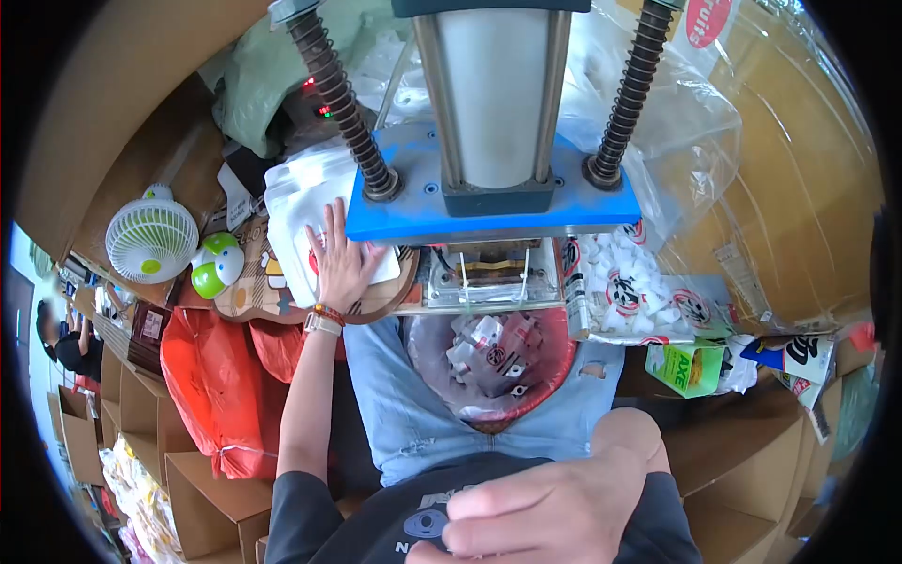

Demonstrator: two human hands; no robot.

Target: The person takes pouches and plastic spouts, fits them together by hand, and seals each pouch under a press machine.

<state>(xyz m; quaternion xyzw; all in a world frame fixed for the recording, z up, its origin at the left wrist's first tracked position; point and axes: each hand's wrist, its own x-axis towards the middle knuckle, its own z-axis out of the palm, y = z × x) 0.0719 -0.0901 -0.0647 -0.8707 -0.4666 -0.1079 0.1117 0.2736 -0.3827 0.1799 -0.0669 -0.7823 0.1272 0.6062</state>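
Observation:
My left hand (340, 263) lies flat with fingers spread on a stack of white printed plastic bags (299, 193). The stack rests on a wooden board with cartoon figures (272, 299), left of the press. In front of my chest, close to the camera, is my right hand (545, 512). Its fingers are curled in, and no object shows in them. Ahead of me stands the press with its blue plate (493, 209). Below that plate is a metal die fixture (484, 273). Between my knees, a red bin (556, 362) with a clear liner holds cut plastic scraps (496, 352).
White plastic pieces (620, 273) are heaped right of the press. A small fan (151, 240) and a green-and-white round object (218, 265) stand at left. Red plastic bags (211, 385) hang below the table edge. Cardboard boxes (216, 498) surround me. A person (73, 343) is at far left.

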